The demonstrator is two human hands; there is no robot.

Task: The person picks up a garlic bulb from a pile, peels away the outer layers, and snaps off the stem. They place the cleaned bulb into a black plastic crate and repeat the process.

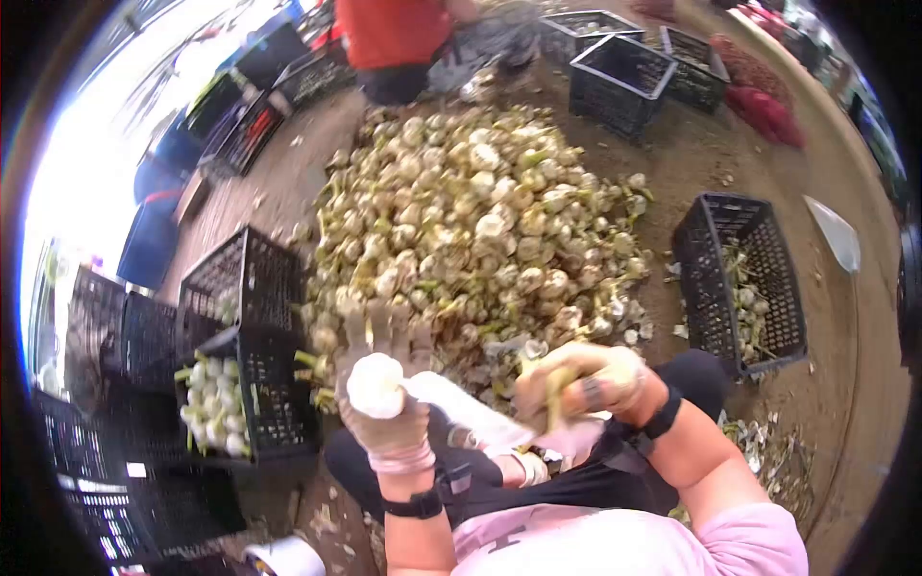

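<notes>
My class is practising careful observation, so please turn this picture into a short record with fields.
Left hand: fingers extended, white bulb against the palm
Right hand: fingers curled on a yellowish stalk
Between hands: pale strip, too blurred to identify
Ahead: heap of bulbs on the floor
Left side: black crate holding white bulbs
Right side: another black crate, bulbs and stalks inside
Beyond heap: person in red

A dark letter, seemingly H (507,540), on pink shirt (605,545)
</notes>
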